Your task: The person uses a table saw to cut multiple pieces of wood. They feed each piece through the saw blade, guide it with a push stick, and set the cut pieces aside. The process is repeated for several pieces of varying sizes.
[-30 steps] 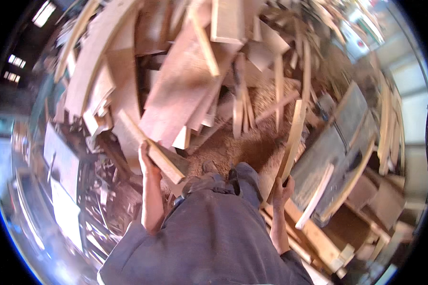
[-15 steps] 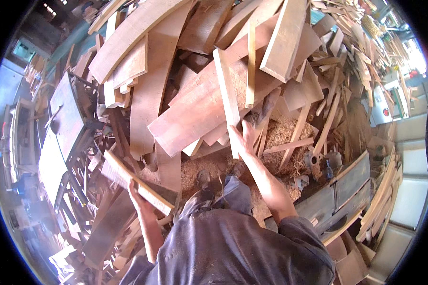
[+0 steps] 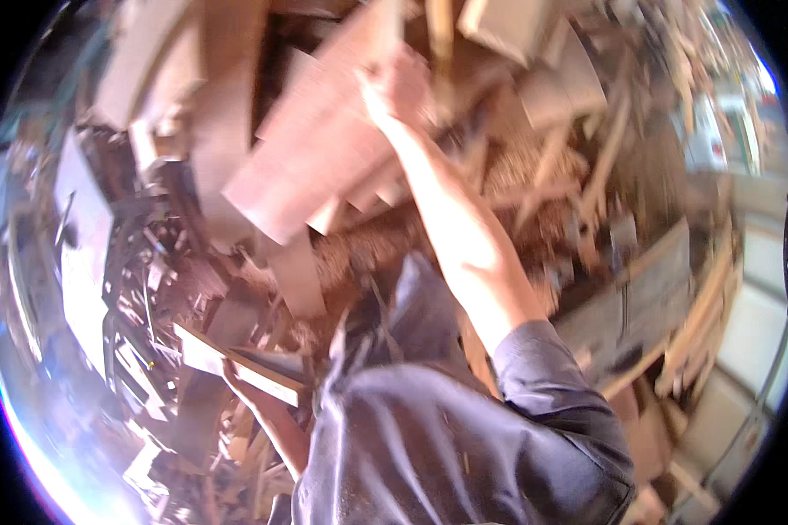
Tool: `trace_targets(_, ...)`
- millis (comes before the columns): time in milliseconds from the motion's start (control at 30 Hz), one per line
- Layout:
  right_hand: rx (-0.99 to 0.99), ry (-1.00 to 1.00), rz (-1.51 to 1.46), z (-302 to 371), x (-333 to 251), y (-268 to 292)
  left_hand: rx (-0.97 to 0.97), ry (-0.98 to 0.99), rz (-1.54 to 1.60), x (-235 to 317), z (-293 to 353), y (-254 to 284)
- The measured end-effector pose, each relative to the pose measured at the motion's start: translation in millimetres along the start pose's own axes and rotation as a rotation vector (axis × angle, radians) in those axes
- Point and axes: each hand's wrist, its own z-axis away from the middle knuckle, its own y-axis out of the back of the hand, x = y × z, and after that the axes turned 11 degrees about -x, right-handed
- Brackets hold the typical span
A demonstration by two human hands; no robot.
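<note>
My left hand (image 3: 235, 374), low on the left, is closed around a short, pale wooden board (image 3: 271, 382) held at a slant beside my body. Far forward stretches my right arm, with my right hand (image 3: 397, 86) over a wide reddish plank (image 3: 311, 153) on the pile. Motion smears its fingers. A pale strip of wood (image 3: 383, 26) shows just beyond that hand; whether the fingers grip it is unclear.
Stacked planks (image 3: 228, 122) and offcuts fill the area ahead. Wood shavings (image 3: 525, 166) lie among them to the right. A grey panel (image 3: 630, 302) edges the near right, and a dark flat sheet (image 3: 83, 206) stands at left.
My right hand has moved forward and left from the lower part of a narrow strip. My left hand has come lower and nearer with the board. The whole view has shifted and blurred.
</note>
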Motion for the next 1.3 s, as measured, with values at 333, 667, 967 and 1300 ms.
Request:
trace_targets(333,0.046,-0.428,0.054,406,128,140,-0.413,-0.257,-0.563,100,-28,-152)
trace_targets(667,0.314,-1.57,-0.08,765,264,293,-0.783,-0.163,-0.514,79,-52,-277)
trace_targets(967,0.319,-1.08,-0.045,661,165,252,-0.734,0.101,-0.145,68,-38,-225)
trace_targets(1300,-0.35,-0.361,-0.612,193,18,161,-0.307,0.101,0.072,78,-15,-124)
